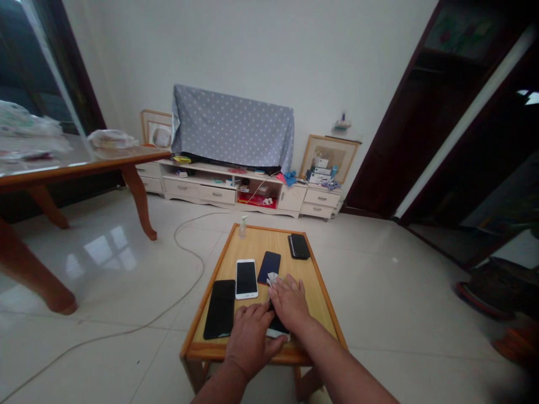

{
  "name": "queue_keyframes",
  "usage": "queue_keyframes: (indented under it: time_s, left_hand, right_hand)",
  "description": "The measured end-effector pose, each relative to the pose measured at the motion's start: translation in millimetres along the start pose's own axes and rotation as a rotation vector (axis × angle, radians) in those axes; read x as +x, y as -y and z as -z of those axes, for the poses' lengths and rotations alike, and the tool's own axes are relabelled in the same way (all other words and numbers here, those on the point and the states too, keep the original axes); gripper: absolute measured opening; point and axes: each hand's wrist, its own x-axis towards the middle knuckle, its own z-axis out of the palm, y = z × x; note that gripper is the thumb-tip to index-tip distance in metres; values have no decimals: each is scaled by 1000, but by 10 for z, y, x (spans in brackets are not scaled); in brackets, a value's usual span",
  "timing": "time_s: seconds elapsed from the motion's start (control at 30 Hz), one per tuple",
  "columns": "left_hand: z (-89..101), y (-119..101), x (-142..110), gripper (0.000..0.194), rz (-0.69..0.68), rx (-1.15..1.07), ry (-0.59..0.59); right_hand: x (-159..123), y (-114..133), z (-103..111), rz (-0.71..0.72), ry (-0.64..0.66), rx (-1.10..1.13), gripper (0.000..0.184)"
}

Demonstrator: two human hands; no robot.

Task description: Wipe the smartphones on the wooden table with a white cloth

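L hand [249,339], R hand [290,303] — 5 phones [246,279]

A low wooden table [269,242] stands on a glossy tiled floor, seen from above. The person's left hand [249,340] lies against a dark phone [278,328] near the table's front edge. The right hand [290,303] sits over that phone, its fingertips [283,284] beside a crumpled white tissue [272,279]. Nearby lie a black smartphone [219,309], a white smartphone [246,279] and a dark blue phone [269,267]. A black phone [299,246] sits near the far right corner, and a small pump bottle [243,227] stands at the far edge. Beyond, a white TV cabinet [248,191] stands under a polka-dot cloth [231,128].
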Motion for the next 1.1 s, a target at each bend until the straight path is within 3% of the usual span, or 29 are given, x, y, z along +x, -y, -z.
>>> queue_keyframes:
  time_s: [0.3,0.5,0.73,0.97,1.1]
  left_hand:
    - [3,7,-2,48,6,1,3]
    - [9,5,-18,51,5,-23,5]
    - [-3,17,-13,56,4,7,11]
    - [-10,10,-19,51,8,10,21]
    - [24,-26,-23,45,2,36,32]
  right_hand:
    - [-103,91,-12,55,56,18,59]
    - [1,27,31,-39,110,41,58]
    - [-432,26,-41,29,159,200,59]
    - [-427,-152,43,-111,108,97,56]
    - [-656,-97,-28,-44,112,132,56]
